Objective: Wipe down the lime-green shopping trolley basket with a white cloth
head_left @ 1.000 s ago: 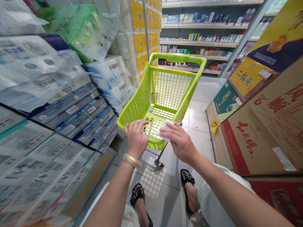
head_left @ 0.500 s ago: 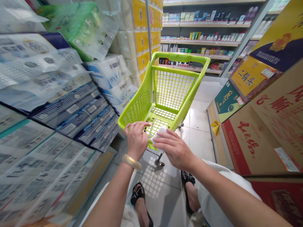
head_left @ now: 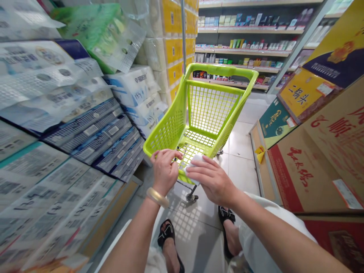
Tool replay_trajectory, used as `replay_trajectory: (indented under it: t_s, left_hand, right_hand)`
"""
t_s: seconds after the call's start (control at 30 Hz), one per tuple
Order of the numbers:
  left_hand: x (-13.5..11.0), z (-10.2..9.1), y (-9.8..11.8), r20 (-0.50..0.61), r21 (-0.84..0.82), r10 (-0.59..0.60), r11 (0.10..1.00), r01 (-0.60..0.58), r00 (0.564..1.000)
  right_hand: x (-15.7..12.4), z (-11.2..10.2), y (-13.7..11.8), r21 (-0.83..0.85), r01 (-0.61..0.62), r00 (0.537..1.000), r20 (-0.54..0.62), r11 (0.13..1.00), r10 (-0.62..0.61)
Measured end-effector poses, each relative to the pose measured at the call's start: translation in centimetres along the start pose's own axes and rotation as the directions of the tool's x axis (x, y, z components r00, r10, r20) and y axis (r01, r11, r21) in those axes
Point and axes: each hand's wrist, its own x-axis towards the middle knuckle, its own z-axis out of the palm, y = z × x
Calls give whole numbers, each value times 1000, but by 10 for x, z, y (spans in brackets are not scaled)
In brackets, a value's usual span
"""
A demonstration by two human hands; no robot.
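The pale tiled floor (head_left: 241, 168) carries a wheeled lime-green shopping cart (head_left: 203, 131), with two black slide sandals (head_left: 164, 237) at the near side.

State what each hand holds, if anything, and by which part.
Left hand: apparently the green cart, by its near rim. Right hand: a white cloth or tissue, its middle under the fingers.

shopping cart (head_left: 203, 132): is showing bright yellow-green plastic, with lattice walls and a gridded base
cart pose: is standing upright on dark casters (head_left: 192, 197), lifting its handle (head_left: 224, 69) high at the far end
basket: is opening upward and narrowing toward the near rim (head_left: 182, 176)
white wad (head_left: 197, 157): is looking soft and bunched, being too covered to tell cloth from tissue
wad place: is overlapping the near rim, right of its middle, partly hidden
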Motion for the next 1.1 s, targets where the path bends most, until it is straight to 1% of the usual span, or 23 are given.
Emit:
replay_trajectory:
  t_s: [0.03, 0.1, 0.17, 0.23, 0.3, 0.37, 0.4, 0.43, 0.5, 0.57, 0.63, 0.7, 0.73, 0.77, 0.83, 0.87, 0.9, 0.93, 0.97, 1.0, 1.07, 1.1]
  left_hand:
    - [0, -1, -2, -3, -5, -1, 1000, 1, 1000]
    - [0, -3, -5, -11, -13, -6, 1000, 6, 1000]
    - [0, -5, -8, -18, -17, -2, 1000, 2, 1000]
    - [-2, -6, -8, -19, -16, 12, 1000, -13, 1000]
    - [-4, -6, -7, -18, -15, 21, 1000, -21, 1000]
    - [-6, -7, -6, -16, -14, 21, 1000, -21, 1000]
    - [-6, -8, -7, -13, -13, 22, 1000, -22, 1000]
    - [-6, -9, -8, -11, -13, 25, 1000, -26, 1000]
    - [-6, -12, -11, -4, -20, 31, 999, -31, 1000]
    - [-5, -14, -17, 8, -33, 34, 999, -34, 999]
    - [-4, -16, -23, 13, -44, 39, 998, -38, 999]
    - [-4, -18, -27, 19, -49, 48, 998, -47, 999]
    - [-4, -20, -29, 25, -50, 53, 997, -51, 998]
    - [-4, -21, -30, 37, -51, 58, 997, -56, 998]
    - [-3, -23, -33, 68, -48, 75, 996, -72, 995]
    - [-3, -24, -34, 82, -45, 85, 996, -81, 993]
    - [-3, -25, -35, 96, -39, 95, 995, -92, 991]
    - [-2, -26, -37, 105, -32, 107, 994, -104, 989]
    - [-2, -26, -39, 106, -22, 117, 993, -116, 987]
    - [-1, -25, -40, 99, -9, 126, 992, -126, 987]
    - [0, -24, -42, 75, 21, 138, 990, -140, 988]
    - [1, -23, -42, 63, 35, 139, 989, -142, 988]
  right_hand:
    - [0, -2, 3, -5, -2, 1000, -7, 1000, 2]
    - [0, -9, 14, -31, -67, 995, -74, 997, 64]
    - [0, -17, 25, -53, -157, 974, -174, 986, 145]
    - [-1, -18, 26, -50, -194, 959, -221, 980, 178]
    - [-1, -12, 15, -30, -149, 974, -177, 988, 141]
    - [-2, -3, 0, -5, -55, 996, -75, 998, 55]
    - [-2, 0, -6, 5, -10, 999, -31, 1000, 10]
    - [-3, 2, -9, 11, 22, 1000, -3, 1000, -22]
    - [-2, -1, -4, 3, 20, 1000, -2, 1000, -20]
    - [-1, -8, 11, -28, -63, 995, -74, 998, 61]
    - [0, -15, 23, -58, -164, 971, -187, 985, 150]
    - [0, -16, 24, -71, -202, 951, -251, 977, 178]
    - [0, -13, 20, -70, -186, 956, -245, 980, 164]
    - [0, -9, 13, -65, -146, 969, -211, 987, 129]
    - [0, -2, -2, -46, -28, 995, -98, 999, 24]
    - [-1, 1, -7, -36, 21, 998, -51, 999, -23]
    - [-1, 1, -8, -34, 47, 999, -25, 998, -48]
    - [-1, 0, -6, -44, 43, 999, -23, 998, -44]
    - [-1, -3, -2, -65, 9, 999, -48, 998, -12]
    - [-1, -6, 4, -91, -48, 994, -99, 995, 39]
    - [-1, -11, 14, -126, -171, 965, -221, 977, 141]
    - [-1, -12, 15, -134, -208, 951, -258, 969, 168]
